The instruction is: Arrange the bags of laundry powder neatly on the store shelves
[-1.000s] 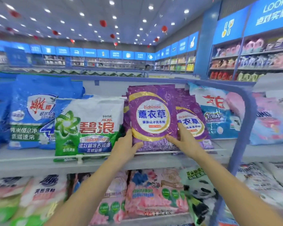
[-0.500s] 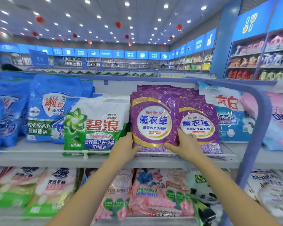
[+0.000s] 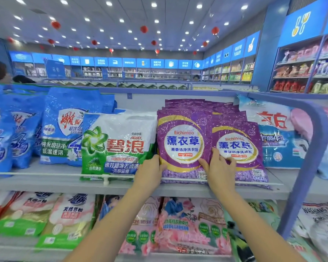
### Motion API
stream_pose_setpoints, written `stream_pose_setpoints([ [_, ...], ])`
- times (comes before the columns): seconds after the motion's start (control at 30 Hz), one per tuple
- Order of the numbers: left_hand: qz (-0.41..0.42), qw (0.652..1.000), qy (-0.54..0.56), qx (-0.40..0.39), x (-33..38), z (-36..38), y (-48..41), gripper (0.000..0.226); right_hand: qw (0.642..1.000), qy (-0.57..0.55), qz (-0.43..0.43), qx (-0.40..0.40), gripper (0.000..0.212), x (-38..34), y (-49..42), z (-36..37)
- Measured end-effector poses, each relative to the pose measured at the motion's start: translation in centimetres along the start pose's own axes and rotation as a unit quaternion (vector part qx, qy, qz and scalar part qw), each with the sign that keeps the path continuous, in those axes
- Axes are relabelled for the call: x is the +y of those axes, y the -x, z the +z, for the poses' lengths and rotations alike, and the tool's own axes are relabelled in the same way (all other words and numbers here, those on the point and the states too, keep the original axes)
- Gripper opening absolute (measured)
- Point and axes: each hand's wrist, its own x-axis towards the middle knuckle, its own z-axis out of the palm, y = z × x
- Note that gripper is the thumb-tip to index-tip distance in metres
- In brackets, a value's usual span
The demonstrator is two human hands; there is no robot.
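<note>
A: Two hands and even pressure, I'd say. I seat the front purple bag (image 3: pixel 184 144) upright on the shelf (image 3: pixel 45 183), base just below my fingers (image 3: pixel 217 156), square to the green-white bag (image 3: pixel 117 146) left of them, without dragging the second purple bag (image 3: pixel 240 148).

B: And your grip?

A: Now my left hand (image 3: pixel 150 173) clamps the lower left edge, fingertips hidden behind. Meanwhile my right hand (image 3: pixel 220 171) pinches the lower right, thumb on the face, fingers curled over the neighbour. Both forearms reach upward.
</note>
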Motion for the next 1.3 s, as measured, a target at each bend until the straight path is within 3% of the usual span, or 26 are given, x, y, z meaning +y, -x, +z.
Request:
stream_pose_setpoints([
  [0.13, -0.003, 1.000, 0.005, 0.025, 0.5, 0.2, 0.8, 0.015, 1.000, 0.016, 0.017, -0.001, 0.063, -0.2, 0.2, -0.2],
  [0.27, 0.000, 0.997, 0.040, 0.065, 0.3, 0.7, 1.5, 0.035, 0.999, 0.000, 0.034, -0.006, 0.061, -0.4, 0.9, -1.2],
  [0.47, 0.090, 0.973, 0.073, 0.200, 0.9, 1.1, 3.6, 0.045, 0.994, -0.086, -0.026, 0.056, 0.041, 2.0, 4.1, -4.8],
  [0.63, 0.162, 0.953, 0.153, 0.206, 2.4, 1.0, 5.4, 0.038, 0.981, -0.169, 0.018, 0.090, 0.038, 6.4, 8.9, -9.6],
  [0.8, 0.154, 0.940, 0.279, 0.124, 3.5, 1.4, 7.0, 0.036, 0.955, -0.217, 0.151, 0.137, 0.017, 11.8, 15.5, -14.2],
  [0.97, 0.112, 0.924, 0.365, -0.014, 3.6, 5.9, 7.2, 0.040, 0.919, -0.224, 0.249, 0.207, 0.029, 15.7, 22.1, -17.8],
  [1.07, 0.108, 0.917, 0.378, -0.074, 5.1, 9.2, 7.5, 0.034, 0.896, -0.218, 0.297, 0.249, 0.021, 16.9, 25.9, -19.5],
  [1.2, 0.146, 0.890, 0.405, -0.149, 11.1, 12.4, 8.9, 0.015, 0.861, -0.190, 0.369, 0.294, 0.040, 20.4, 31.0, -21.1],
  [1.3, 0.170, 0.872, 0.417, -0.193, 16.5, 15.7, 10.3, 0.024, 0.845, -0.162, 0.403, 0.313, 0.039, 23.8, 33.8, -22.5],
])
